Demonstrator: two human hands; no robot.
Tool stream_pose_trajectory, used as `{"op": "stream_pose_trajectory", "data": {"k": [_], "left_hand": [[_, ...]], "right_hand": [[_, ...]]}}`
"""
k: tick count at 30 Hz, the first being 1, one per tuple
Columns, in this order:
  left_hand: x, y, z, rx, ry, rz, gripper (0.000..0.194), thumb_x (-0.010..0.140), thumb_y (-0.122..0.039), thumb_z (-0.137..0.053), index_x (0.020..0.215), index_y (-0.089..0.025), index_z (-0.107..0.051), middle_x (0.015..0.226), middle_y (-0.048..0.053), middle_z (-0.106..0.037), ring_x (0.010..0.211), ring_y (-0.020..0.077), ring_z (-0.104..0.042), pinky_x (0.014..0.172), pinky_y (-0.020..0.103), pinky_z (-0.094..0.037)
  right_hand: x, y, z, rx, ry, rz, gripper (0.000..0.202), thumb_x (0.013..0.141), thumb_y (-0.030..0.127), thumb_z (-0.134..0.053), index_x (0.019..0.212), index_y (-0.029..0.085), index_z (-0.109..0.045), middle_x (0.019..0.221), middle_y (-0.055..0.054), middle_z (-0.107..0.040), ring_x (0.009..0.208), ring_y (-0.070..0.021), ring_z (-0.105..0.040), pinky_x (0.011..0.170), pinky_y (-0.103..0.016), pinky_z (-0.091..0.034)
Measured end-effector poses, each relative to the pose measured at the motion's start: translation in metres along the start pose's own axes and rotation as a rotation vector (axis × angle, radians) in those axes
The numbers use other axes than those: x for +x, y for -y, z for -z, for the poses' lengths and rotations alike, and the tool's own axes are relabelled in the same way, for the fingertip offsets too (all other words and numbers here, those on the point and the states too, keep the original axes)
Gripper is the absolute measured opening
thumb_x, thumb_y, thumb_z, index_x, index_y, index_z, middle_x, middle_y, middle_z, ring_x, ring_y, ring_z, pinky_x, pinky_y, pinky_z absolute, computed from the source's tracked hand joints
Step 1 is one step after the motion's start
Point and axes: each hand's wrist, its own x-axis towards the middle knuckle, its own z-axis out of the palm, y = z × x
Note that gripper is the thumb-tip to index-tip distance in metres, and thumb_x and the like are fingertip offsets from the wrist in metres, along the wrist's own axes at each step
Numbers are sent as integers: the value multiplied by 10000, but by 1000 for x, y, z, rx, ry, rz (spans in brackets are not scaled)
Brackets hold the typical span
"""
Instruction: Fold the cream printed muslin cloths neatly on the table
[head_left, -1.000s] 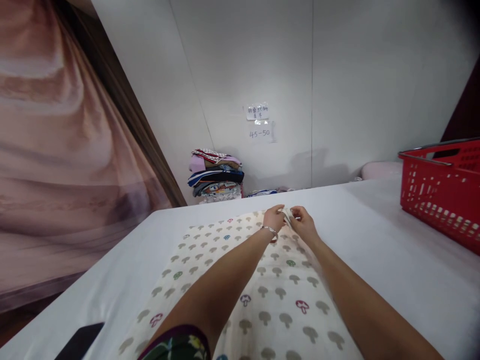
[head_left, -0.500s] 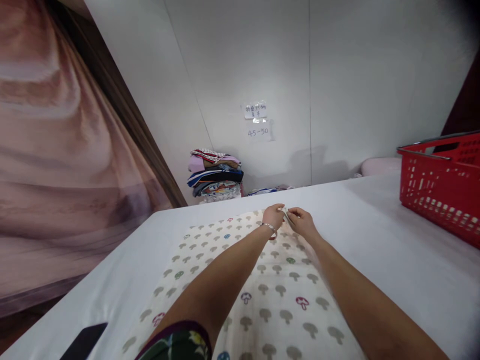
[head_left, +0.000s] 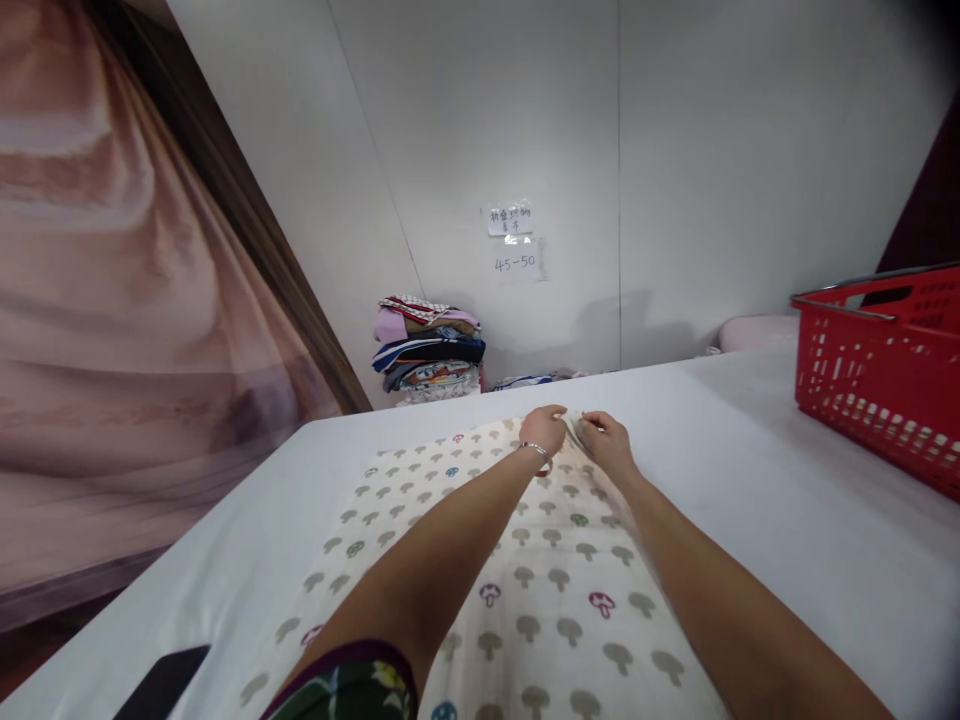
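Note:
A cream cloth (head_left: 555, 600) printed with grey mushrooms and a few coloured ones lies spread over the white table, reaching from its far side toward me. At the cloth's far right corner, my left hand (head_left: 544, 430) pinches the edge; a silver bangle and a red band circle that wrist. Just to its right, my right hand (head_left: 609, 445) grips the same edge between thumb and fingers. A small piece of the edge is raised between the two hands. My forearms cover part of the cloth.
On the right of the white table (head_left: 750, 480) stands a red plastic basket (head_left: 877, 370). A dark flat phone-like object (head_left: 165, 683) lies at the near left. Folded fabrics (head_left: 431, 350) are stacked by the wall, below paper labels (head_left: 514, 240). A pink curtain (head_left: 150, 350) hangs left.
My hands have moved slightly apart at the corner, and a little more of the raised cloth edge shows between them. The cloth otherwise lies the same.

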Motion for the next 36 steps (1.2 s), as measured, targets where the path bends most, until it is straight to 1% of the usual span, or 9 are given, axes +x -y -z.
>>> {"op": "stream_pose_trajectory", "data": {"k": [4, 8, 10, 12, 15, 20, 28, 33, 36], "left_hand": [[-1, -3, 2, 22, 41, -16, 352, 670, -130, -529, 966, -219, -697, 801, 47, -689, 648, 164, -639, 669, 248, -474], [1, -4, -2, 14, 95, -1, 356, 699, -136, -507, 1011, -180, -671, 732, 51, -680, 552, 151, -627, 556, 233, -477], [2, -4, -5, 16, 117, 3, 362, 708, -146, -509, 1040, -159, -651, 726, 54, -678, 545, 147, -627, 513, 217, -470], [4, -3, -6, 32, 125, -4, 361, 715, -159, -512, 1052, -155, -641, 758, 56, -682, 558, 141, -631, 509, 208, -470], [7, -2, -6, 85, 116, -28, 317, 721, -180, -509, 998, -176, -663, 826, 46, -688, 599, 134, -635, 571, 214, -484], [9, -3, -5, 189, 97, -66, 272, 718, -203, -522, 930, -195, -694, 911, 46, -689, 766, 154, -643, 708, 221, -478], [11, -5, -11, 249, 88, -93, 312, 740, -207, -524, 1019, -206, -663, 970, 49, -680, 872, 166, -631, 795, 230, -460], [14, -4, -15, 224, 98, -108, 333, 747, -194, -535, 1063, -199, -640, 1020, 55, -667, 890, 164, -622, 809, 232, -456], [15, -2, -16, 203, 107, -116, 361, 753, -187, -532, 1105, -189, -617, 1036, 64, -661, 878, 159, -624, 805, 228, -458]], "right_hand": [[0, 1, 0, 10, 30, 13, 235, 677, 373, -546, 767, 173, -631, 785, -42, -660, 736, -186, -567, 730, -322, -441], [0, 2, 0, 8, 21, 12, 231, 685, 362, -544, 776, 167, -629, 793, -47, -653, 738, -183, -564, 728, -318, -438], [0, 2, 1, 7, 20, 13, 235, 690, 364, -543, 780, 164, -628, 783, -49, -650, 730, -182, -562, 717, -316, -440], [-1, 3, 1, 6, 32, 25, 229, 695, 367, -543, 764, 167, -630, 766, -46, -646, 722, -180, -559, 697, -309, -442], [-1, 5, 0, 5, 50, 57, 219, 698, 368, -541, 738, 174, -633, 766, -42, -641, 731, -180, -554, 667, -296, -443], [-1, 5, -1, 4, 49, 103, 197, 708, 353, -533, 717, 183, -631, 782, -38, -629, 744, -174, -548, 656, -284, -443], [0, 3, 0, -17, 94, 173, 188, 739, 332, -506, 738, 185, -623, 797, -38, -612, 741, -164, -550, 618, -265, -444], [-1, 8, 3, -64, 130, 225, 190, 745, 346, -515, 760, 184, -614, 810, -41, -599, 733, -157, -540, 578, -247, -429], [-1, 9, 5, -115, 139, 253, 167, 733, 337, -538, 758, 190, -613, 798, -36, -591, 734, -156, -530, 588, -250, -417]]}}
